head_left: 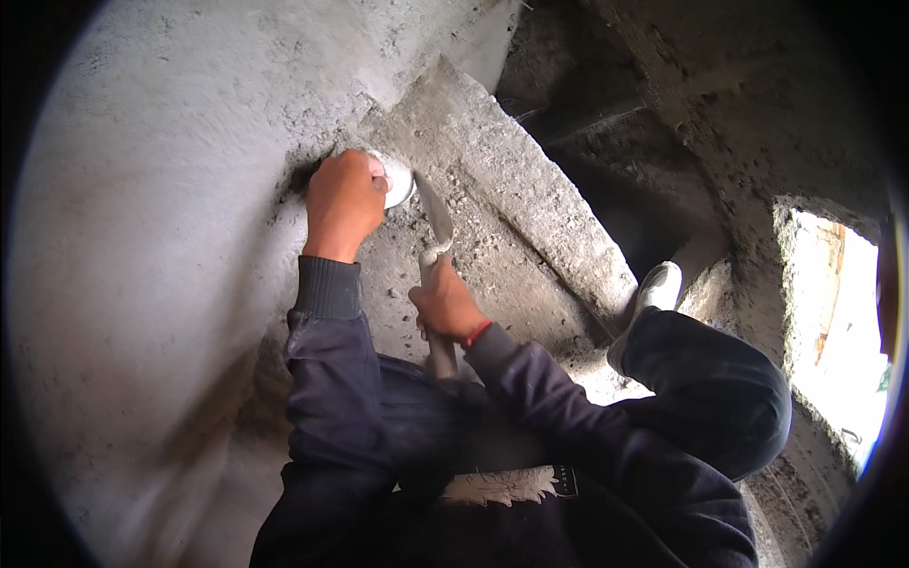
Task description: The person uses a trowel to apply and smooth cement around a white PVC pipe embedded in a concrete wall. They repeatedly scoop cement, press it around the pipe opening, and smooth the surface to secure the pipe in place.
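Note:
My left hand [343, 201] is closed on a white round piece [401, 186] with a smooth rim, low against the rough wall. Most of that piece is hidden behind the fingers, so whether it is a cup or a pipe end cannot be told. A trowel [436, 210] is in my right hand [448, 301], the fingers wrapped round its handle. Its narrow grey blade points up and away from me, with the tip close beside the white rim. Crumbs of mortar [471, 213] lie around the blade on the rough surface.
A grey plastered wall [151, 208] rises on the left. Ahead, a thick concrete ledge [530, 180] slants down to the right, with a dark recess [625, 170] beyond it. My shoe [660, 284] rests near its lower end. A bright opening [833, 312] is at the right.

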Motion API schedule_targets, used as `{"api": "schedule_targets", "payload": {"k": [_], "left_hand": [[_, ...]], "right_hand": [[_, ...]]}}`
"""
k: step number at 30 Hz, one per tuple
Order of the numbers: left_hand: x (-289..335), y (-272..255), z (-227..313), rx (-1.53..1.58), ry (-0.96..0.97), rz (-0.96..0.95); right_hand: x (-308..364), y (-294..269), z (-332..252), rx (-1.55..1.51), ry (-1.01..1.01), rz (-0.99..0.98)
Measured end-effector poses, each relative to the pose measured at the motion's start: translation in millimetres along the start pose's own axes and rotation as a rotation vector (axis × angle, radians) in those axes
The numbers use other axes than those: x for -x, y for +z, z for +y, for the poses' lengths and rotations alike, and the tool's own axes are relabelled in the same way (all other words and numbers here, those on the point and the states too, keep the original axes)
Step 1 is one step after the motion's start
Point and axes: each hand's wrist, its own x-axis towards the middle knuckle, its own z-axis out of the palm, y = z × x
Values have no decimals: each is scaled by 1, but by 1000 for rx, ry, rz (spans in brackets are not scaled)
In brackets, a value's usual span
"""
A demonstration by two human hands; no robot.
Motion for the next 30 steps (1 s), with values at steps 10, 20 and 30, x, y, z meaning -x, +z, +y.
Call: {"api": "schedule_targets", "payload": {"k": [10,20,30], "left_hand": [[-2,0,-4,21,-16,26],[10,-41,-9,244,-181,19],[17,-42,-32,154,-175,174]], "right_hand": [[2,-11,-1,159,-45,-2],[9,-58,24,399,-216,111],[-9,-53,14,86,-6,-12]]}}
